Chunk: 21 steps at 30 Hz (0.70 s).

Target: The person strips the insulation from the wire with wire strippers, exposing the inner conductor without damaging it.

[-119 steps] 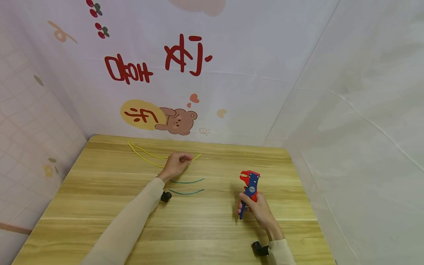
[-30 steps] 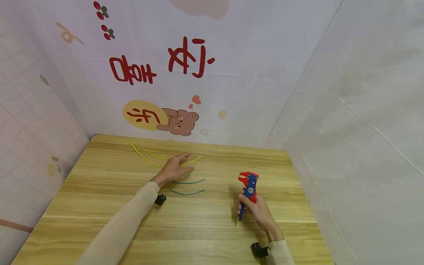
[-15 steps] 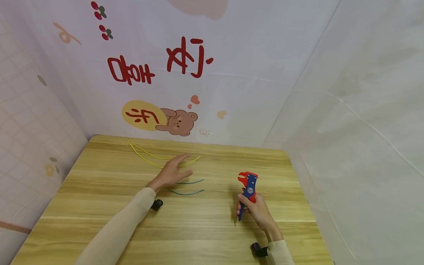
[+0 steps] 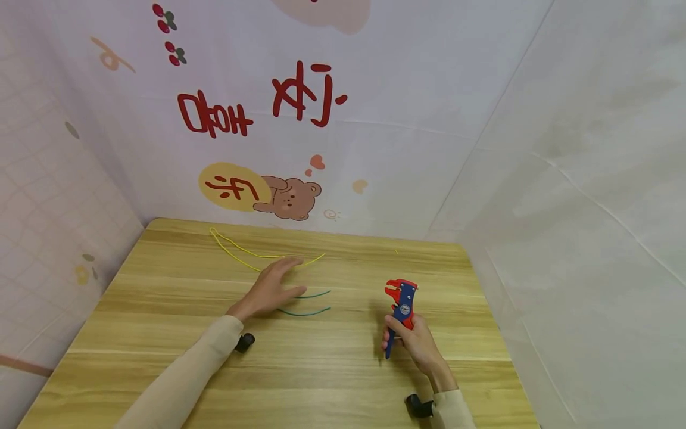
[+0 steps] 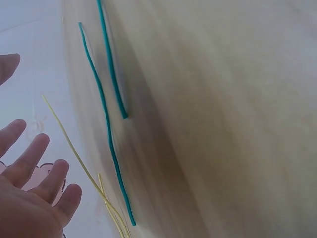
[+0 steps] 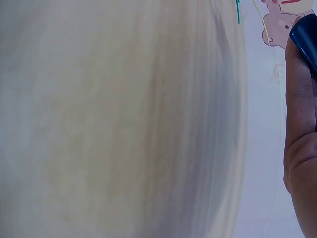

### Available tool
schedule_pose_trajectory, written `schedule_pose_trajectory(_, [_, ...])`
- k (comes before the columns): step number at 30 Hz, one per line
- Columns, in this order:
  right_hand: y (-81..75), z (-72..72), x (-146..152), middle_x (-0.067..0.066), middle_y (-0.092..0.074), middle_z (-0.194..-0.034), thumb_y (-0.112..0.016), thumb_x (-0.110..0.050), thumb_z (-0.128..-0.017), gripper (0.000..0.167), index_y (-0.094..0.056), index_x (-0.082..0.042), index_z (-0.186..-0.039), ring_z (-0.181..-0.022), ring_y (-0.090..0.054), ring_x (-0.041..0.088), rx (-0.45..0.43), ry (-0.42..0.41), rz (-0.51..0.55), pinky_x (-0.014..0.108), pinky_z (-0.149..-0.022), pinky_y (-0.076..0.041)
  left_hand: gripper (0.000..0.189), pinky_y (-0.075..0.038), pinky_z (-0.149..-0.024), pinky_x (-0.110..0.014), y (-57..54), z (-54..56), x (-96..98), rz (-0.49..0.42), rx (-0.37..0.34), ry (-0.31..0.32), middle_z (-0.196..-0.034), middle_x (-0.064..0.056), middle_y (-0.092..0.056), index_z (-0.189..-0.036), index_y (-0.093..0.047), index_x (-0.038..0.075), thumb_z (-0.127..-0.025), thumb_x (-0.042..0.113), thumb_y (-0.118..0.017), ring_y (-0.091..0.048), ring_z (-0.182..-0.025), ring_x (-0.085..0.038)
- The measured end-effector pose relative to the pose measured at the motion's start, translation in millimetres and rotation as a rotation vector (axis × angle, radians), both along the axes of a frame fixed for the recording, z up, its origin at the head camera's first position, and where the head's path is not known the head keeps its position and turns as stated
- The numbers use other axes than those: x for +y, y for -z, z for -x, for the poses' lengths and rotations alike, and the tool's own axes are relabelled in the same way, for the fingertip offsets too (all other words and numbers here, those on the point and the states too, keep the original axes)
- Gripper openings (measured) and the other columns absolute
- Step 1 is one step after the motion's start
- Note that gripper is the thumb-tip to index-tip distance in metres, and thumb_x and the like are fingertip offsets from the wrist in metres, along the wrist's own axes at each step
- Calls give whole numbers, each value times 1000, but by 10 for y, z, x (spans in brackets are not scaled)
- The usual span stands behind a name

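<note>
Two slim green plastic-looking wires are in play here, a far green wire (image 5: 105, 110) and a near green wire (image 5: 109, 54), both gently bowed on the pale wood-grain tabletop (image 4: 321, 369). And look at the left grip (image 4: 268, 292): fingers spread wide, nothing held! Here's the danger, as I read it: strands that thin could roll out of a loose pinch, and lying so near each other, both might get scooped at once. Just beyond sits a long, looped yellow wire (image 5: 74, 150); a careless sweep of those fingers could snag it. Over to the right grip (image 4: 417, 342), wrapped round the handle of the blue-and-red wire-stripping pliers (image 4: 405, 301), red jaws facing left, a gap showing between them. Squeeze too soon and they'd probably bite on nothing.

So, positions! The pliers sit inside the right grip, well apart from every wire. The left grip covers the left ends of the green pair in the head view; whether it touches them, I can't tell. The yellow wire runs partly behind its fingers.
</note>
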State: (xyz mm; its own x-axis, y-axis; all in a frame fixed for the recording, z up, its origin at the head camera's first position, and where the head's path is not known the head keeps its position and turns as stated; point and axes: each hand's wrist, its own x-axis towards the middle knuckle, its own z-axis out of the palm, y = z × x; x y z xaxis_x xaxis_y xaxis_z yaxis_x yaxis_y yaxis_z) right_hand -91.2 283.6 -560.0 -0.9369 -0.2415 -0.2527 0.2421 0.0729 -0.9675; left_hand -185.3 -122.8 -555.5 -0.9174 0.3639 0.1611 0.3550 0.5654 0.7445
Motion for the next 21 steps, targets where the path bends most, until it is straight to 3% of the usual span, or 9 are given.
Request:
schedule_pose_trajectory(5, [-3,3,-7,4,-74,-86,-65,-32,-117,50,-51,15,-128,-77,-80,21,9,-13,-3,44,-82,-71,63,-45,-124,-72,28,-65,-2,28,79,14,-161,-25,-63,-155,-64,1,-101,24,-87,-56,-153,-51])
schedule_pose_trajectory(8, [-1,6,-5,3,-73,-86,-64,-31,-117,52,-50,18,-128,-77,-80,20,13,-23,-2,44,-82,-71,60,-44,-123,-74,53,-98,0,40,91,21,-159,-27,-64,-153,-66,1,-101,22,-87,-58,-151,-52])
schedule_pose_trajectory(16, [4,11,2,4,-72,-87,-64,-34,-118,58,-48,20,-132,-77,-79,20,10,-23,-10,45,-82,-71,53,-42,-123,-74,96,-160,7,36,38,32,-158,-21,-67,-151,-69,6,-103,21,-85,-60,-150,-48])
schedule_pose_trajectory(21, [9,7,-2,4,-72,-87,-64,-33,-118,53,-49,15,-135,-77,-79,21,3,-20,-3,46,-82,-71,51,-48,-123,-68,119,-193,-1,18,-16,67,-157,-21,-67,-150,-69,2,-105,21,-83,-61,-149,-47])
